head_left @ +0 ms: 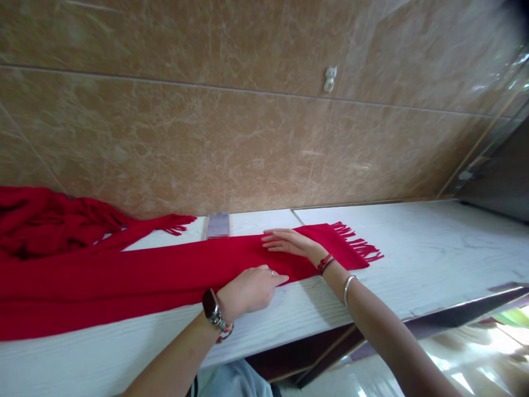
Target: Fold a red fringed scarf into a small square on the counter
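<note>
A long red scarf [136,275] with fringed ends lies stretched along a white wood-grain table [433,259]. My right hand [289,242] lies flat on the scarf near its fringed right end, fingers stretched out to the left. My left hand [252,289] rests at the scarf's near edge with its fingers curled and pressed down on the cloth; whether it grips the edge is unclear. The left wrist wears a watch and a bead bracelet. Red bands and a silver bangle circle the right wrist.
A bunched red scarf [45,220] with fringe lies at the far left against the brown marble-tiled wall [248,138]. A small flat rectangular object [217,225] sits behind the scarf by the wall. A small white hook [329,79] is fixed to the wall. Glossy floor shows at lower right.
</note>
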`<state>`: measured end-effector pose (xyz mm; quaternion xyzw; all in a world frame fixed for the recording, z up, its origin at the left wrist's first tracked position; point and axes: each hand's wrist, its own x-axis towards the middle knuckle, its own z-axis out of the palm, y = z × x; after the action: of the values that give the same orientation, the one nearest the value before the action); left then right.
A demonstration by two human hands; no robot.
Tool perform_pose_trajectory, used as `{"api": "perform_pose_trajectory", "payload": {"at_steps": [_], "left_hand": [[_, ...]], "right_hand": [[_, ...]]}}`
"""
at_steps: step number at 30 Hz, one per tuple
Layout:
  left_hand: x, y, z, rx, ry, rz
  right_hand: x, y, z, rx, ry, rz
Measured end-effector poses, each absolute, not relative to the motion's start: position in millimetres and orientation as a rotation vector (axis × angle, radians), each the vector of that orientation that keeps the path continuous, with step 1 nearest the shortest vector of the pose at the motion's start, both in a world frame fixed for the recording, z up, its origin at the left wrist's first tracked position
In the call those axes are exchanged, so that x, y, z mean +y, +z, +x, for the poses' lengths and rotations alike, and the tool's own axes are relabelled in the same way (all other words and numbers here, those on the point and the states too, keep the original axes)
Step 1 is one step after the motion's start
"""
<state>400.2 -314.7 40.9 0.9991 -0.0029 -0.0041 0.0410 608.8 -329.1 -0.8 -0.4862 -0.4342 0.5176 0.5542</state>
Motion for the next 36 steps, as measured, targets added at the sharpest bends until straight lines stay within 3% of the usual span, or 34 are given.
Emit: {"api": "perform_pose_trajectory", "payload": {"at_steps": [6,11,15,20,24,27,36], "left_hand": [[-306.3,31.5,404.8,-0.106,0.061,3.067],[-301.6,24.0,410.3,-0.147,0.114,3.087],[-302.1,21.3,412.8,-0.137,0.168,3.122],[-302.3,21.6,413.8,-0.164,0.177,3.112],[-301.6,19.4,415.8,-0.179,0.213,3.092],[-299.4,14.6,419.0,-0.212,0.205,3.048],[-290.2,4.7,416.5,-0.092,-0.051,2.952]], "right_hand": [[-318.1,-17.4,648.3,-0.522,0.760,-1.281],[-328.2,-4.6,660.0,-0.534,0.668,-1.078],[-340.5,12.1,639.0,-0.722,0.762,-0.971],[-368.2,24.3,618.3,-1.058,0.854,-1.332],[-408.9,15.7,606.6,-1.568,0.469,-1.730],[-437.1,-1.1,598.2,-1.822,0.171,-1.774],[-456.7,-17.2,596.2,-1.910,0.002,-1.776]]}}
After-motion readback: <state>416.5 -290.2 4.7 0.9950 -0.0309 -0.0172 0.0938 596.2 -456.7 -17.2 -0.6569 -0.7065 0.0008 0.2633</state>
